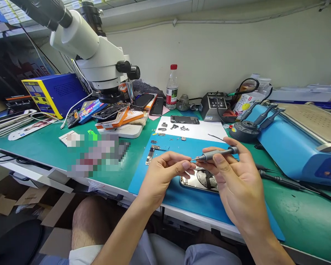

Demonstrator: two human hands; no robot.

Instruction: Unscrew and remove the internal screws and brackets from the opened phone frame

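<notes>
My right hand (234, 184) is closed round a slim grey screwdriver (217, 154), held level with its tip pointing left. My left hand (165, 171) is pinched at that tip, thumb and fingers pressed together; what they hold, if anything, is too small to see. Both hands hover just above an opened phone (200, 180) that lies on a blue work mat (182, 198). A small circuit board (150, 156) and tiny metal parts lie on the mat beyond my left hand.
A white sheet (209, 129) with small parts and a dark phone strip lies behind the mat. A stereo microscope (96, 51) stands at the left, a blue machine (295, 147) at the right. A plastic bottle (172, 88), a soldering station (213, 106) and phone stacks line the back.
</notes>
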